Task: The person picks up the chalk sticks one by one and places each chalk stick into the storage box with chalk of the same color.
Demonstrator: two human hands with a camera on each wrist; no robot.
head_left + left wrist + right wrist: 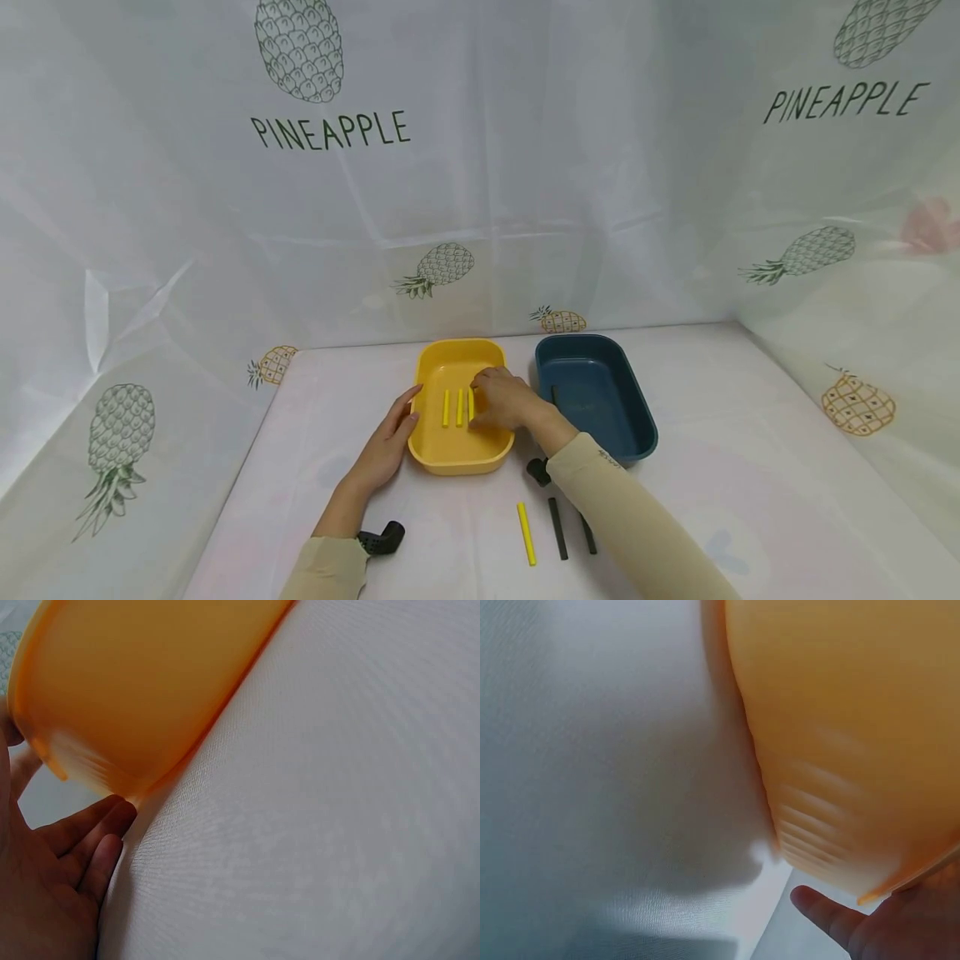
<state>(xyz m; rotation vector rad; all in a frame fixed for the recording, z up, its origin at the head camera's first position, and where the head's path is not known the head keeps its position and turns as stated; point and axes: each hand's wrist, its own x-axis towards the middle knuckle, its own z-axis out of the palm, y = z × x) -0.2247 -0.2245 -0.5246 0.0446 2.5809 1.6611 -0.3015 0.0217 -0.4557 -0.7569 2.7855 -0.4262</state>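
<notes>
A yellow tray [457,462] stands in the middle of the table, with two yellow sticks [446,408] lying side by side in it. My right hand [504,400] reaches over its right wall and holds a third yellow stick [471,404] by its ends, between thumb and fingers. In the right wrist view one finger [829,915] extends past the tray's outer wall; the stick is hidden there. My left hand [386,442] rests against the tray's left side, fingers loosely extended. The left wrist view has its fingertips [124,814] at the tray's lower outer edge.
Right of the yellow tray stands a dark blue tray [647,429] with a dark stick [554,396] in it. In front lie a yellow stick [527,533] and two dark sticks [557,529], one partly behind my right sleeve [637,517]. A pineapple-print sheet [487,167] hangs behind the table.
</notes>
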